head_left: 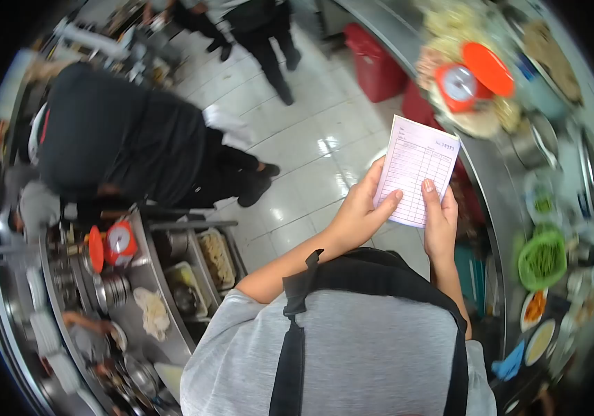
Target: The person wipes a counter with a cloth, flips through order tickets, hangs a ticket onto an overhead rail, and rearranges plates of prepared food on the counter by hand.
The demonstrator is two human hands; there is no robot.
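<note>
In front of my chest I hold a pale pink order pad (415, 166), a printed form with ruled columns and a number at its top right corner. My left hand (368, 201) grips its left edge, the thumb lying on the front and the fingers behind. On the lower right edge is my right hand (440, 220), its thumb pressed on the ruled columns. Both hands are closed on the pad, which tilts slightly. The fingers behind the paper are hidden. Any handwriting on the form is too small to make out.
A steel counter at right carries an orange scale (455, 89), a green basket of green vegetables (542, 258) and a pot (534, 142). A red bin (373, 66) stands beside it. A person in black (120, 139) works at left, near another orange scale (121, 243).
</note>
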